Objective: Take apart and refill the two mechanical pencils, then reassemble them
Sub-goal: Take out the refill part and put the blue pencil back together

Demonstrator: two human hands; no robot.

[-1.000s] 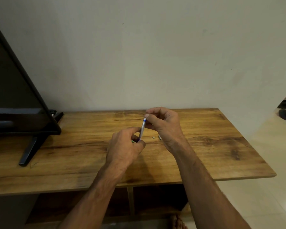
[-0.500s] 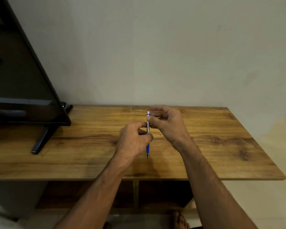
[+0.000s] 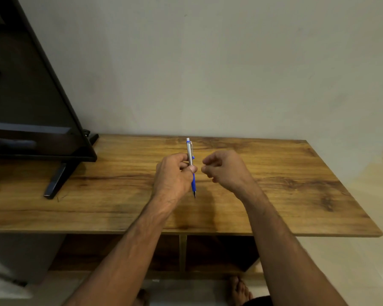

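Silver-barrelled mechanical pencil with a blue rubber sleeve (image 3: 190,162) stands upright above the wooden table (image 3: 296,184), pinched in our left hand (image 3: 175,173). Our right hand (image 3: 222,167), grip loosely curled, appears empty. We judge this pencil assembled; next, set it down.

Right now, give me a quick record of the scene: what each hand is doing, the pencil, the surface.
left hand: grips the pencil around its middle
right hand: fingers curled, off the pencil; whether it holds anything small cannot be told
pencil: silver barrel, blue grip, near upright, tip down, above the table
table: wooden
television: at left on the table
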